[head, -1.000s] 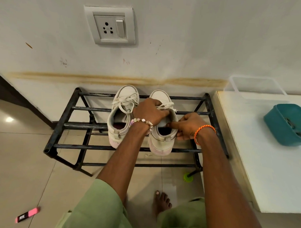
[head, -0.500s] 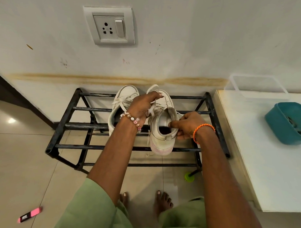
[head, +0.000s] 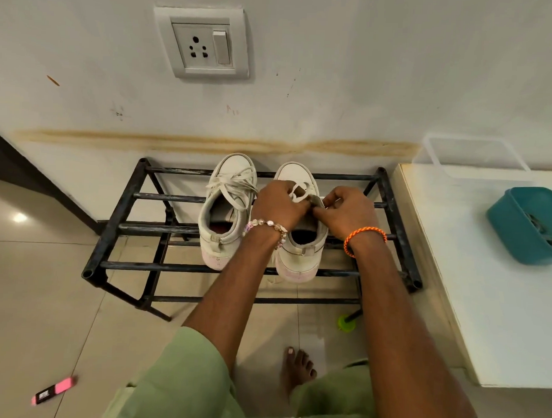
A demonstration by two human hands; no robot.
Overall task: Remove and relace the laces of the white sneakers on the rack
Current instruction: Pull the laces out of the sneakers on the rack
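1. Two white sneakers on the top rails of a black metal rack (head: 118, 203), toes toward the wall, heels toward the person.
2. Left sneaker (head: 228, 207) untouched, still laced, bow loose over the tongue.
3. Right sneaker (head: 299, 253) under both hands, at about 3 o'clock from the left one, just beside it.
4. Left hand (head: 278, 204) curled over the tongue, fingers pinching a loop of white lace (head: 298, 192) that sticks up at 12 o'clock from the knuckles.
5. Right hand (head: 346, 211) close at 3 o'clock of the left hand, thumb and fingers closed on the lace or tongue edge; which of the two, not clear. Fingertips of both hands nearly touching.
6. Beaded bracelet (head: 268, 227) on the left wrist, orange cord (head: 364, 238) on the right.
7. White counter (head: 500, 295) at 3 o'clock of the rack, with a teal tub (head: 524, 223) and a clear container (head: 470, 156) against the wall.
8. Wall socket with switch (head: 202, 43) at 12 o'clock above the rack; brownish stain line along the wall lower down.
9. Tiled floor (head: 30, 294); pink marker (head: 54, 390) at 7 o'clock, green cap (head: 346, 322) by the rack's foot, bare foot (head: 297, 369) at 6 o'clock.
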